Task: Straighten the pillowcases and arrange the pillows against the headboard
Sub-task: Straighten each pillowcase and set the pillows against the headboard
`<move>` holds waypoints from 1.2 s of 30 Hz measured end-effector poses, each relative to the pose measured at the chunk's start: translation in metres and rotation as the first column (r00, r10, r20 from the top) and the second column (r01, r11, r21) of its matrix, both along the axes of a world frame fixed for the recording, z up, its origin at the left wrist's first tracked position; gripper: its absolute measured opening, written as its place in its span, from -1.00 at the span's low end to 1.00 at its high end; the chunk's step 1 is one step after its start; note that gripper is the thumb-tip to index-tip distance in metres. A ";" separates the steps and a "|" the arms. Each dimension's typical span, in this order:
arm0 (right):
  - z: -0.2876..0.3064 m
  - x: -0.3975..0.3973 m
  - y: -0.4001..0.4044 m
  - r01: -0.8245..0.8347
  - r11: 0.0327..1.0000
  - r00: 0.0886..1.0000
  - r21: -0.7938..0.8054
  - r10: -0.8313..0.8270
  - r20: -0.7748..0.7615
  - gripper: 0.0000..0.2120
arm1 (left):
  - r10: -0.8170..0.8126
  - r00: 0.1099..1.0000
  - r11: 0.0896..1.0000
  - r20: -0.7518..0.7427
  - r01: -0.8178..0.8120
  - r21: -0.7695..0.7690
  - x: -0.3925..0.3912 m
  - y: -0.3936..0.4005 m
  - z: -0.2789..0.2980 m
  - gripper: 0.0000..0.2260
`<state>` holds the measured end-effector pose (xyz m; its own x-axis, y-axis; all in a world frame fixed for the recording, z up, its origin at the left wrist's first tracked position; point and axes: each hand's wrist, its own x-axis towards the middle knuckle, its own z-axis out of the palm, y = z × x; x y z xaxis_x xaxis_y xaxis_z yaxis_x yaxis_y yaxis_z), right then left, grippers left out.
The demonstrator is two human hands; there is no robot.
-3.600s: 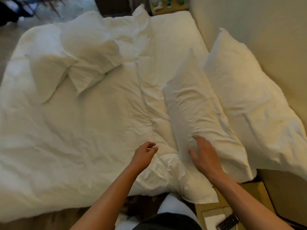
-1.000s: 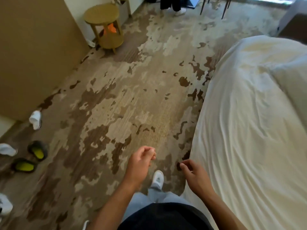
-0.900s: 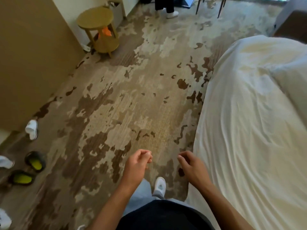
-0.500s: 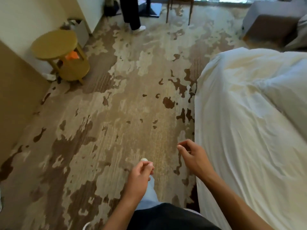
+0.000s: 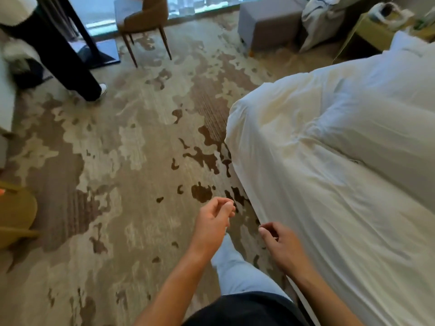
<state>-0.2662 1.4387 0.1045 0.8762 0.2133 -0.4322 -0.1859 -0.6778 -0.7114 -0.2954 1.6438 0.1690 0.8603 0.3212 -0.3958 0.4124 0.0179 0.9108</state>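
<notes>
At nine o'clock a round yellow side table (image 5: 16, 212) pokes in over the patterned carpet (image 5: 113, 161), and at eleven o'clock another person's dark trouser leg (image 5: 70, 67) stands near a brown chair (image 5: 146, 22). Low at six o'clock the left hand (image 5: 213, 223) hangs empty with fingers loosely curled toward the thumb, and the right hand (image 5: 286, 245), likewise loosely curled around nothing, hovers just beside the white bed (image 5: 329, 189). On it, at three o'clock, lies a white pillow (image 5: 376, 132).

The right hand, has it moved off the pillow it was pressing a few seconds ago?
Yes. The right hand now hangs empty beside the bed's edge, over the carpet, touching no pillow.
</notes>
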 end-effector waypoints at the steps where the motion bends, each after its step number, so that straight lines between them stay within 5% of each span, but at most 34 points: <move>1: -0.003 0.026 0.018 0.011 1.000 1.000 0.013 -0.011 -0.010 -0.90 | -0.005 1.000 1.000 0.008 0.005 0.013 0.028 0.018 0.001 -0.86; 7: 0.010 0.207 0.133 -0.036 0.992 0.998 0.123 0.042 -0.052 -0.89 | 0.025 0.995 0.994 -0.094 -0.015 0.104 0.173 0.128 -0.001 -0.86; 16: 0.041 0.484 0.275 -0.043 0.984 0.994 0.172 0.025 0.107 -0.83 | 0.015 0.984 0.996 -0.175 0.000 0.088 0.376 0.269 -0.030 -0.85; 24: 0.027 0.653 0.325 0.272 0.962 0.962 0.021 -0.273 0.023 -0.85 | -0.292 0.949 0.951 -0.122 0.301 0.064 0.652 0.331 -0.033 -0.92; 30: 0.032 0.730 0.322 0.560 0.828 0.827 -0.032 -0.561 -0.040 -0.87 | -0.622 0.779 0.780 -0.071 0.625 0.033 0.836 0.295 -0.006 -0.91; 36: 0.005 0.832 0.303 0.758 0.653 0.652 -0.003 -0.757 -0.038 -0.86 | -0.774 0.633 0.631 -0.016 0.773 0.060 0.998 0.253 -0.009 -0.90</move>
